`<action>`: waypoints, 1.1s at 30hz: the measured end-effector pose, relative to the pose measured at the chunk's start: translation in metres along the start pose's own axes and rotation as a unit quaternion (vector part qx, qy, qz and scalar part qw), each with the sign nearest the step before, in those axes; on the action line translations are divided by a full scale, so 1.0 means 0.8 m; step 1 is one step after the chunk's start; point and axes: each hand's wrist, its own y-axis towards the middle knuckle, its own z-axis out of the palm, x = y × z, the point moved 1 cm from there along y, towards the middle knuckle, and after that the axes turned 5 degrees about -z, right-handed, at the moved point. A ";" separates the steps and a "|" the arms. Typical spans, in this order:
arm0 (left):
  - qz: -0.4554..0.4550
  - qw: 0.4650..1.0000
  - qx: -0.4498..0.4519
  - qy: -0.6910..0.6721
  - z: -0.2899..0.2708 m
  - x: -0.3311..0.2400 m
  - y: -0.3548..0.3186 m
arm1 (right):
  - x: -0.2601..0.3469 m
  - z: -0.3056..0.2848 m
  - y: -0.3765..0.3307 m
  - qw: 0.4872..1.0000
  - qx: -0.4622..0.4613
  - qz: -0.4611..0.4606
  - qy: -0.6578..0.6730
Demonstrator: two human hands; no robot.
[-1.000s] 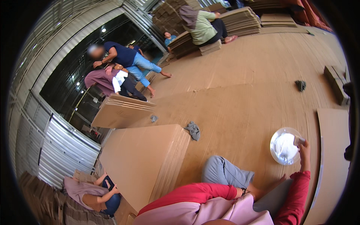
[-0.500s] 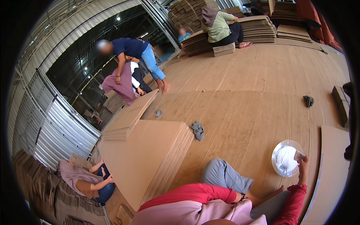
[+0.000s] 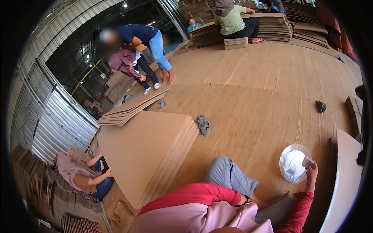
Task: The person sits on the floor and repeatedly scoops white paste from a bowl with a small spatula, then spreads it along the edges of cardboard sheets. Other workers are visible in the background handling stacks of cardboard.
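At the right, my right hand (image 3: 312, 173) pinches a small pale brown, flat piece (image 3: 307, 162) over the rim of a round, shallow bowl (image 3: 283, 171). White paste (image 3: 294, 163) fills the middle of that bowl, which sits on the brown floor. My left hand (image 3: 253, 201) rests low by my bent leg, below a red cuff and a dark bracelet; its fingers are mostly hidden. Beside my right arm stands a large cardboard sheet (image 3: 344, 174) with a bright, shiny face.
A big stack of cardboard sheets (image 3: 151, 143) lies left of my knee, with a fanned smaller stack (image 3: 132, 106) beyond. A person (image 3: 87, 174) sits at its left edge; two people bend at the far left. Grey rags (image 3: 203, 125) lie about. Another person sits by far stacks.
The view has shifted slightly. The bending person in purple has let go of the smaller stack, whose sheets now fan out. The sheet at my right appears more tilted. My right hand stays by the bowl.
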 end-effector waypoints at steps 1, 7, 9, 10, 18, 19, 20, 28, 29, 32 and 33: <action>0.001 1.000 -0.001 -0.001 0.001 -0.001 0.000 | -0.003 -0.001 0.002 1.000 0.010 -0.010 -0.003; -0.002 1.000 -0.007 -0.002 -0.001 -0.007 0.005 | -0.006 0.000 0.005 1.000 -0.003 0.007 -0.010; -0.001 1.000 -0.008 -0.001 -0.001 -0.008 0.005 | -0.002 0.002 0.002 0.999 -0.025 0.018 -0.011; -0.001 1.000 -0.010 -0.001 -0.001 -0.008 0.006 | 0.000 0.001 -0.001 0.999 -0.021 0.019 -0.017; 0.004 1.000 -0.013 -0.001 0.001 -0.012 0.006 | 0.005 -0.001 -0.004 1.000 -0.010 0.012 -0.010; 0.006 1.000 -0.014 -0.001 0.001 -0.012 0.006 | 0.006 0.000 -0.004 1.000 -0.005 0.008 -0.007; 0.004 1.000 -0.014 -0.002 0.001 -0.012 0.004 | 0.008 0.000 -0.005 1.000 -0.005 0.009 -0.011; 0.005 1.000 -0.021 -0.007 -0.003 -0.011 -0.002 | 0.030 0.005 -0.016 1.000 -0.015 0.020 -0.011; 0.006 1.000 -0.021 -0.007 -0.003 -0.011 -0.002 | 0.033 0.005 -0.016 1.000 -0.011 0.020 -0.017; 0.004 1.000 -0.022 -0.012 -0.004 -0.011 -0.003 | 0.037 0.006 -0.016 0.999 -0.002 0.019 -0.028; 0.005 1.000 -0.023 -0.014 -0.004 -0.011 -0.002 | 0.037 0.006 -0.016 0.999 0.000 0.017 -0.027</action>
